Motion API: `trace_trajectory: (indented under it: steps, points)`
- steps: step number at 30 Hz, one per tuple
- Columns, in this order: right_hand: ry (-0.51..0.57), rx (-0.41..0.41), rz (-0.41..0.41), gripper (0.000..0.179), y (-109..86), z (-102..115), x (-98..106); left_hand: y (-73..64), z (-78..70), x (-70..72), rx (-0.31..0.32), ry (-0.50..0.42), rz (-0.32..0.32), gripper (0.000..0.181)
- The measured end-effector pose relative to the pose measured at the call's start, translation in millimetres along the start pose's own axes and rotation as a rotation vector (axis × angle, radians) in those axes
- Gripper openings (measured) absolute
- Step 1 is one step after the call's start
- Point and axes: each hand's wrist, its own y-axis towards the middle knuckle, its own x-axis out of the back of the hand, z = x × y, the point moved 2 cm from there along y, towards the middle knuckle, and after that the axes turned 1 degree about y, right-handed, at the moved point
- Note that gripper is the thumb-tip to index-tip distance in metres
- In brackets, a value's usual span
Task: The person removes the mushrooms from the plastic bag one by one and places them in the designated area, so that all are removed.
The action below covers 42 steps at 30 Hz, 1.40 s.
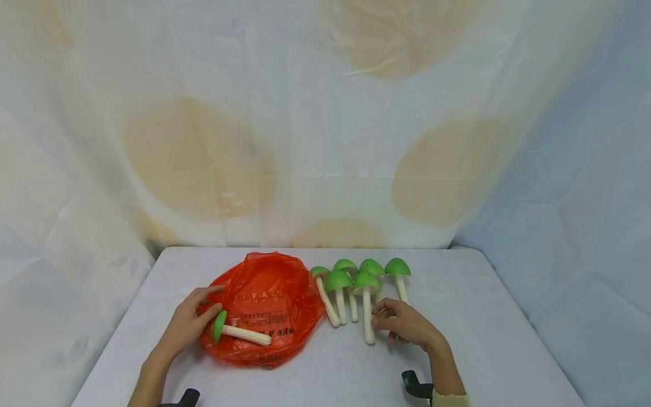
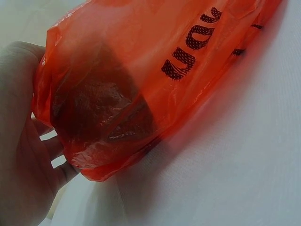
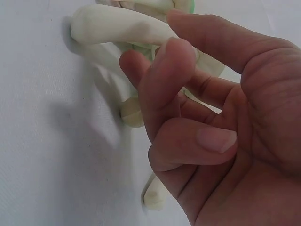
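A crumpled red plastic bag (image 1: pixel 300 311) lies at the left of the table, with one green-capped toy mushroom (image 1: pixel 246 334) on it. My left hand (image 1: pixel 190 317) grips the bag's left edge. The left wrist view shows its fingers around the thin film (image 2: pixel 108 99). Right of the bag lie several more toy mushrooms with green caps and pale stems. My right hand (image 1: pixel 404 323) is beside the stem of the nearest mushroom (image 1: pixel 367 314), its fingertips right at the stem. In the right wrist view, the fingers are loosely bent and spread beside that pale stem (image 3: pixel 117 26).
The mushrooms lie close together in two rough rows, with a mushroom (image 1: pixel 398 267) at the back right end. Under everything is a white table (image 1: pixel 488 339). Pale sheeting (image 1: pixel 325 141) with tan spots hangs behind it and along both sides.
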Motion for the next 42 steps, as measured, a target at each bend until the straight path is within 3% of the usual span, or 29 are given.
trace_trajectory:
  steps: [10, 15, 20, 30, 38, 42]
  points:
    - [0.005, 0.016, -0.039, 0.033, -6.0, 7.9, 6.5, -0.2, 1.0, 0.2, -0.009, -0.003, -0.006, 0.042]
    - [0.016, 0.098, -0.016, 0.033, -7.3, 22.0, 8.8, -0.1, 1.0, 1.2, -0.012, 0.005, -0.007, 0.042]
    - [0.007, 0.197, 0.023, 0.030, -1.7, 43.9, -1.9, 0.3, 1.2, 1.6, -0.013, 0.005, -0.011, 0.042]
    - [0.047, 0.328, 0.093, 0.030, 19.7, 87.8, -53.2, 0.7, -0.9, -0.3, -0.025, 0.010, -0.015, 0.041]
    - [0.030, 0.359, 0.160, 0.017, 35.6, 116.2, -107.4, 0.4, 0.1, -1.3, -0.012, -0.009, -0.005, 0.042]
    - [0.097, 0.353, 0.237, 0.016, 37.6, 125.6, -133.7, 0.7, -0.4, -0.6, -0.014, -0.002, -0.005, 0.042]
